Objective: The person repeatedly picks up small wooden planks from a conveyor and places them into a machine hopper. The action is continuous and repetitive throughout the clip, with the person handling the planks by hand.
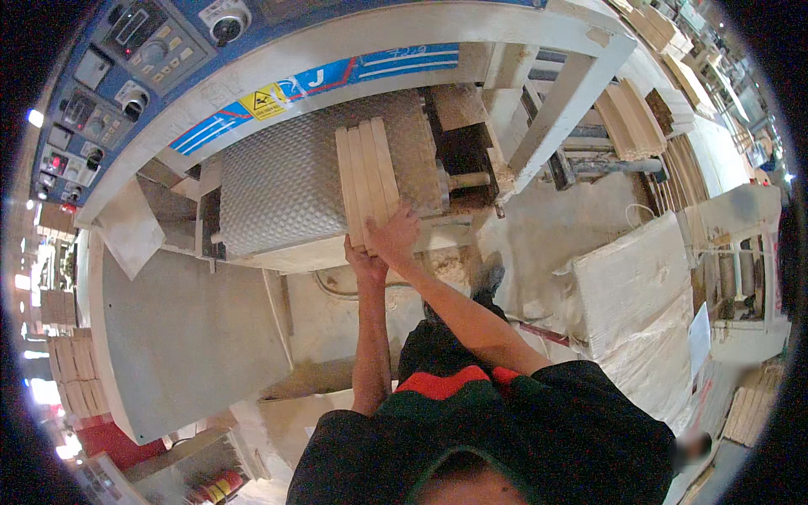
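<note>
Several pale wooden strips (pixel 364 168) lie side by side as a tight bundle on the textured grey feed belt (pixel 286 185) of a machine, their far ends under its front beam. My left hand (pixel 364 258) grips the near end of the bundle from below and the left, with some fingers hidden beneath the wood. Across the top and right side of that same end rests my right hand (pixel 394 238), its fingers bent against the strips. Both hands are close together at the belt's front edge.
Above the belt runs a white machine frame (pixel 555 25) with a yellow warning label (pixel 263 102). A blue control panel (pixel 151 50) is at upper left. Stacked boards (pixel 627 122) stand at upper right, and a pale wrapped stack (pixel 631 286) is to my right.
</note>
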A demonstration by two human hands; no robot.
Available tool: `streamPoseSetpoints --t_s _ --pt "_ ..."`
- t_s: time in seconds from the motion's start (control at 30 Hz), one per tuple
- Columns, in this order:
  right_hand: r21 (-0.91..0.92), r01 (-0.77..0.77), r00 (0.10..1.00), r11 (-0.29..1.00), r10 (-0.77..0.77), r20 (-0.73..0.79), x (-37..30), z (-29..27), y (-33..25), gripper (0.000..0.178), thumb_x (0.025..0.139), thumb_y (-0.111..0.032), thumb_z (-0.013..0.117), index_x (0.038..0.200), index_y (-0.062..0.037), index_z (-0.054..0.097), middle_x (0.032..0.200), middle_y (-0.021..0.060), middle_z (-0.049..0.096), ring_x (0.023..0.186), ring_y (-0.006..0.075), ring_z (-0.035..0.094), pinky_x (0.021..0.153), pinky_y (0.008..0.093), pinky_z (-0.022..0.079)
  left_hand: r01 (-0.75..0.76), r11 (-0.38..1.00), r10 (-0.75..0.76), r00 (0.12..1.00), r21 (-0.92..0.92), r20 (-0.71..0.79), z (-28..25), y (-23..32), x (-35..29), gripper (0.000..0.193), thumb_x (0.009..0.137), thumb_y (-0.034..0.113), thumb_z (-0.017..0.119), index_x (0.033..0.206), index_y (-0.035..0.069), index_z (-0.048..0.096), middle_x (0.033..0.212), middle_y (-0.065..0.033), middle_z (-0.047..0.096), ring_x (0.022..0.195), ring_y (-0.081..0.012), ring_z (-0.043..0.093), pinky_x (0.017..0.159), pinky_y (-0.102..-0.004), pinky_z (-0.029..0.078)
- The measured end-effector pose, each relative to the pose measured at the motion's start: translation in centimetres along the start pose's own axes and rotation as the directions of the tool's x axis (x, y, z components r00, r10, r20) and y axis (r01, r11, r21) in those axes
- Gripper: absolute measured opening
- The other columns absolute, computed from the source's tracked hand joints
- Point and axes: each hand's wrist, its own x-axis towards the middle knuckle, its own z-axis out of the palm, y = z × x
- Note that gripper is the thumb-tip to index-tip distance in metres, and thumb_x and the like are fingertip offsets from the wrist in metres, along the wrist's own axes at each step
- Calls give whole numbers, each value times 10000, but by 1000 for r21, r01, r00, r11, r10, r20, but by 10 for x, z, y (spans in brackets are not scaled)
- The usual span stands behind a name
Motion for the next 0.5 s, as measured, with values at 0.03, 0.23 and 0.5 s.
streamPoseSetpoints --t_s 0.03,0.23,0.5 --pt "126 33 999 991 -38 37 8 5 8 655 671 -295 732 1157 52 464 1072 251 527 981 382 537 798 451 446 -32 999 32 999 39 -2 0 5 6 501 927 391 319 1259 34 432 1187 -137 542 1058 -311 550 901 -453 467" --pt "589 147 980 794 -200 25 33 15 49 540 720 -170 711 1205 -24 524 917 188 642 765 263 635 669 376 504 -220 866 241 971 449 11 32 -2 1 449 922 359 300 1191 52 486 1150 -136 560 1034 -300 576 829 -445 516" --pt "613 152 973 775 -227 45 37 22 51 557 725 -155 722 1228 -36 516 979 136 649 737 215 638 653 348 516 -254 840 242 966 480 89 0 5 38 465 911 340 301 1181 14 495 1126 -146 577 980 -291 604 786 -426 535"
